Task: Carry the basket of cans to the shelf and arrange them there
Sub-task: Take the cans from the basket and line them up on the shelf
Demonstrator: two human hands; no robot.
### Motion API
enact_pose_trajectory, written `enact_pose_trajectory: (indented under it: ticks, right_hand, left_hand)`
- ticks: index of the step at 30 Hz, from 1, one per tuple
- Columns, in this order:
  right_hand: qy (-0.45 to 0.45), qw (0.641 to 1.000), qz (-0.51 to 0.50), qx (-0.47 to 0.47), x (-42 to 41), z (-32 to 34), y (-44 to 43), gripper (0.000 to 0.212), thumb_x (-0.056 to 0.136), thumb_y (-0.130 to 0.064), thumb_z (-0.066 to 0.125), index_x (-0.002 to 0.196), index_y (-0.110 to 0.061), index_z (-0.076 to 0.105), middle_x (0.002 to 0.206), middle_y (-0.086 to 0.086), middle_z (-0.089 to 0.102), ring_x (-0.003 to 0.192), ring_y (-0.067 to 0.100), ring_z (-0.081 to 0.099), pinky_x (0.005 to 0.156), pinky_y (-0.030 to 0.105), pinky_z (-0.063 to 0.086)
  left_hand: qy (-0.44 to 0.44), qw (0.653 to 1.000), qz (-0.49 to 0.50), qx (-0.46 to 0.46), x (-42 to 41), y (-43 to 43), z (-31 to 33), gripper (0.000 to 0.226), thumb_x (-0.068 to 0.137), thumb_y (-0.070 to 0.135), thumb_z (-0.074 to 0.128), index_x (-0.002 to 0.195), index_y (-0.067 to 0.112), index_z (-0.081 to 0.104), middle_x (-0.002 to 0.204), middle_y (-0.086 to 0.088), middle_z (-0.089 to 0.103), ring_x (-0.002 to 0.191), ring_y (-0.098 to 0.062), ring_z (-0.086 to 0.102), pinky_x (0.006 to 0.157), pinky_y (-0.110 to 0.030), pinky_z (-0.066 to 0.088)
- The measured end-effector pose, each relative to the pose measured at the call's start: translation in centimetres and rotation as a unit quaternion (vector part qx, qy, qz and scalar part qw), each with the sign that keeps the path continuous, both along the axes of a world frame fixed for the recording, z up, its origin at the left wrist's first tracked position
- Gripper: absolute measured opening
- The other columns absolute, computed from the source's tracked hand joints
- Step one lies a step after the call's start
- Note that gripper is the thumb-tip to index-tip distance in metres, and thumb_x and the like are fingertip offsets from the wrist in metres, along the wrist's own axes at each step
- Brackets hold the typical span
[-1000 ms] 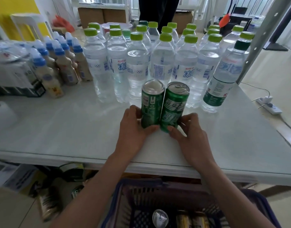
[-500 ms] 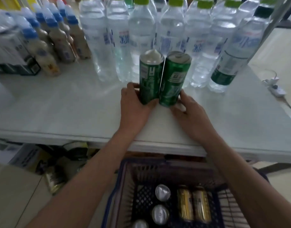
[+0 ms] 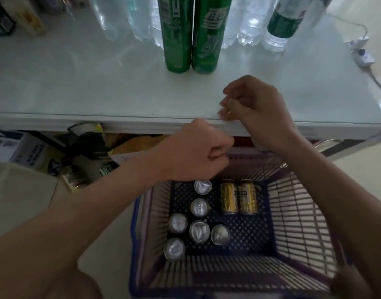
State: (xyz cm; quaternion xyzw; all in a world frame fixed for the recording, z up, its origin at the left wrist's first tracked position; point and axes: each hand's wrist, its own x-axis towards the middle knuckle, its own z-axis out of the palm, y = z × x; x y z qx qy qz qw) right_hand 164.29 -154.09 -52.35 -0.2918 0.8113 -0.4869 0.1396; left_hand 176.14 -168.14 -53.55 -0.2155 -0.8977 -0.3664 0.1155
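Silver-topped cans [image 3: 199,207] next: reach into the basket [image 3: 132,223], uncurl the balled, empty left fingers [image 3: 220,146] and loosely bent right fingers [image 3: 230,104], grip upright bodies low, set them beside the green cans [image 3: 177,39].

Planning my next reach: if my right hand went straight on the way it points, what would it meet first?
Most likely the right one of the two green cans. The right hand points across bare shelf towards its base. The hand's height above the shelf is unclear.
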Motion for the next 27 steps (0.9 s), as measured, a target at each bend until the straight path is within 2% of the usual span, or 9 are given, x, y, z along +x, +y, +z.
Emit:
enact_pose_trajectory:
  ticks: [3,5,8,10,13,16,19,23,27]
  right_hand:
    - [-0.122,0.974,0.188,-0.017,1.3,0.3,2.3,0.016,0.092,0.004,0.056,0.095,-0.007,0.067,0.085,0.009,0.074,0.071,0.026,0.077,0.066,0.037,0.063]
    - [-0.168,0.949,0.255,0.072,1.6,-0.7,3.5,0.021,0.094,0.008,0.055,0.093,-0.008,0.069,0.085,0.008,0.076,0.074,0.024,0.078,0.068,0.035,0.063]
    - [-0.104,0.886,0.324,0.316,1.4,-3.7,5.0,0.021,0.092,-0.003,0.060,0.094,-0.019,0.074,0.084,-0.003,0.077,0.077,0.011,0.076,0.072,0.028,0.061]
    - [0.009,0.803,0.365,0.471,1.0,-6.6,5.9,0.020,0.090,-0.015,0.063,0.107,-0.022,0.072,0.090,-0.012,0.071,0.082,0.012,0.067,0.074,0.028,0.053]
    - [-0.002,0.744,0.377,0.552,1.1,-11.3,7.1,0.044,0.094,-0.017,0.061,0.137,-0.021,0.054,0.115,-0.003,0.055,0.098,0.015,0.050,0.079,0.026,0.042]
    - [0.031,0.797,0.351,0.491,2.4,-15.3,6.7,0.068,0.094,-0.005,0.057,0.155,-0.017,0.030,0.144,0.016,0.048,0.118,0.027,0.053,0.088,0.027,0.043]
    - [0.161,0.840,0.333,0.398,4.4,-18.5,4.7,0.080,0.092,-0.003,0.062,0.159,-0.018,0.023,0.150,0.019,0.042,0.127,0.033,0.050,0.091,0.031,0.045]
    - [0.214,0.833,0.350,0.370,5.0,-20.6,2.8,0.083,0.091,-0.001,0.063,0.160,-0.026,0.023,0.156,0.021,0.035,0.135,0.040,0.043,0.099,0.043,0.048]
    - [0.230,0.828,0.353,0.369,4.3,-21.8,2.6,0.078,0.089,0.003,0.061,0.158,-0.021,0.032,0.157,0.019,0.036,0.138,0.038,0.043,0.106,0.043,0.043]
  left_hand:
    - [-0.193,0.964,-0.073,-0.167,1.4,0.9,-2.8,0.037,0.081,0.016,0.059,0.061,0.021,0.029,0.054,0.007,0.031,0.046,-0.009,0.033,0.046,-0.020,0.023]
    - [-0.367,0.874,-0.095,-0.304,2.2,1.1,-5.5,0.030,0.092,0.022,0.057,0.067,0.019,0.040,0.065,0.004,0.045,0.064,-0.006,0.050,0.057,-0.020,0.039]
    - [-0.504,0.763,-0.087,-0.396,3.2,1.0,-9.2,0.034,0.102,0.029,0.053,0.127,0.006,0.057,0.129,-0.014,0.059,0.117,-0.028,0.058,0.098,-0.037,0.049]
    - [-0.498,0.774,-0.075,-0.384,3.9,1.3,-11.6,0.059,0.101,0.027,0.057,0.152,0.008,0.036,0.149,-0.015,0.045,0.126,-0.030,0.053,0.102,-0.039,0.047]
    - [-0.439,0.823,-0.001,-0.359,4.5,2.4,-14.0,0.089,0.096,0.018,0.061,0.162,0.012,0.001,0.158,-0.023,0.024,0.097,-0.031,0.059,0.067,-0.033,0.049]
    - [-0.415,0.839,0.061,-0.346,4.9,3.2,-15.6,0.089,0.098,0.030,0.060,0.162,0.012,0.001,0.154,-0.024,0.030,0.086,-0.031,0.060,0.055,-0.030,0.039]
    - [-0.425,0.847,0.142,-0.285,4.7,4.3,-17.2,0.096,0.093,0.062,0.054,0.161,0.009,0.013,0.149,-0.017,0.046,0.114,-0.030,0.062,0.080,-0.032,0.052]
    - [-0.455,0.835,0.170,-0.260,4.8,5.6,-19.9,0.101,0.086,0.069,0.059,0.158,0.006,0.027,0.157,-0.011,0.040,0.133,-0.025,0.050,0.102,-0.030,0.042]
    - [-0.470,0.825,0.200,-0.240,4.9,6.0,-21.6,0.108,0.085,0.065,0.064,0.159,0.002,0.017,0.160,-0.011,0.035,0.135,-0.024,0.049,0.100,-0.028,0.042]
